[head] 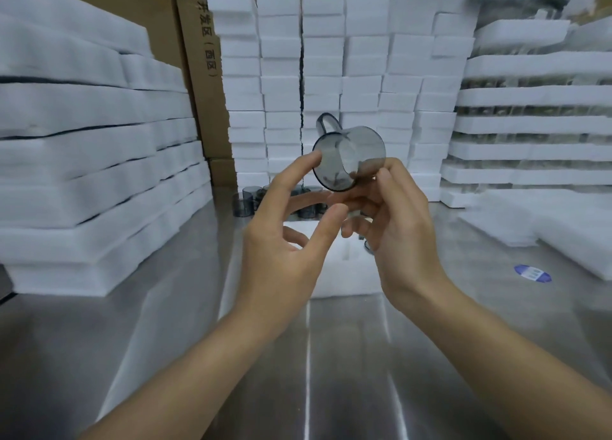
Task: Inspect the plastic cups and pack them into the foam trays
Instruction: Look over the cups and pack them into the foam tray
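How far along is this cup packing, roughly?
Done: foam stacks at right already show cups between layers. In hand: one grey cup, gripped by the right hand, left hand touching its rim. Left: loose cups wait at the back of the table, beyond the foam tray under the hands.

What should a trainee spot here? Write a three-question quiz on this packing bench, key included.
1. True or false: the smoky grey translucent plastic cup stands on the shiny steel table.
2. The cup's loop handle points: A up, B down, C at the camera.
3. Fill in: the round sticker on the table is ____.
Key: 1 false, the right hand grips it aloft; 2 A; 3 blue.
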Demonstrator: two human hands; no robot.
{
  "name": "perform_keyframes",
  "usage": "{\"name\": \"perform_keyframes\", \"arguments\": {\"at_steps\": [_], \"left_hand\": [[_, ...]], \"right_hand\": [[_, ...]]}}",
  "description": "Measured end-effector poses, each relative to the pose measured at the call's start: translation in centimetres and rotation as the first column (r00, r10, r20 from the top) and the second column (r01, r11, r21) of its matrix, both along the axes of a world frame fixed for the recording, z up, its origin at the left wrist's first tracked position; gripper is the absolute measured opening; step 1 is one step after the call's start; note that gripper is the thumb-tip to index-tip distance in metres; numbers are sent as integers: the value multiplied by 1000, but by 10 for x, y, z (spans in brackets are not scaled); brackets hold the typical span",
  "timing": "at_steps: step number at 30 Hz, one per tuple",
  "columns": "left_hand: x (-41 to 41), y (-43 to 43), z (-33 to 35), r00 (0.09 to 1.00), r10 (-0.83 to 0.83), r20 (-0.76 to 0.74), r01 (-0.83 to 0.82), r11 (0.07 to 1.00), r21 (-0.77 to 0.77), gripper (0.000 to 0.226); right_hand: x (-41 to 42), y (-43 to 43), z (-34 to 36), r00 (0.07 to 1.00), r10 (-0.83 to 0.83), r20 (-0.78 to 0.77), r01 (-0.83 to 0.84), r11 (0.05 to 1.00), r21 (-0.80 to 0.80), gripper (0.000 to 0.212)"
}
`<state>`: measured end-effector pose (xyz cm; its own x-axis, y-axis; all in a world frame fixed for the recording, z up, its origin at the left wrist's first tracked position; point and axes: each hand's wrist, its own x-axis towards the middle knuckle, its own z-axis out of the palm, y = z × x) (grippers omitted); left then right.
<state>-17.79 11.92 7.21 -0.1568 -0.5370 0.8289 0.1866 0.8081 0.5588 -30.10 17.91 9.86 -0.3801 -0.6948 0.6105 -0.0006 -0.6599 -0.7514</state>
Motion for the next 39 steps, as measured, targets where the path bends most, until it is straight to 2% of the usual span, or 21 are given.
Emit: {"name": "perform_keyframes", "arguments": {"at_steps": [4, 10, 15, 19, 24, 26, 29, 31, 33, 35, 39], "left_hand": [[0, 1, -1, 1000, 23, 14, -23, 1000, -15, 60], [0, 0, 1, 998, 60, -13, -61, 997, -44, 63], [0, 0, 1, 996, 85, -15, -87, 989, -119, 65], [-1, 0, 0, 997, 81, -17, -83, 989, -121, 69], [0, 2, 1, 997, 76, -20, -77, 993, -87, 62], [0, 3, 1, 999, 30, -28, -31, 999, -30, 55], [1, 5, 4, 993, -46, -107, 60, 990, 131, 47], [1, 4, 7, 980, -92, -176, 137, 955, 262, 48], [2, 0, 9, 970, -124, -211, 195, 911, 364, 47], [3, -4, 11, 965, -135, -226, 224, 874, 432, 47], [3, -7, 13, 947, -201, -252, 313, 756, 574, 55]], "right_hand": [[5, 0, 0, 997, -11, 71, 7, 999, 51, 28], [12, -1, -1, 995, -97, -1, 97, 994, 59, 15], [11, -1, 1, 983, -161, -93, 160, 987, -20, 36], [9, -1, 3, 979, -174, -110, 171, 985, -33, 36], [7, -1, 3, 973, -198, -115, 194, 980, -46, 37], [5, -1, 1, 960, -236, -150, 230, 971, -59, 41], [3, -3, -3, 903, -311, -296, 295, 950, -98, 43], [1, -5, -9, 821, -372, -434, 349, 927, -135, 44], [-3, -9, -15, 689, -432, -582, 410, 895, -178, 49], [-7, -11, -20, 602, -444, -663, 432, 880, -197, 54], [-14, -17, -23, 660, -431, -616, 431, 888, -159, 72]]}}
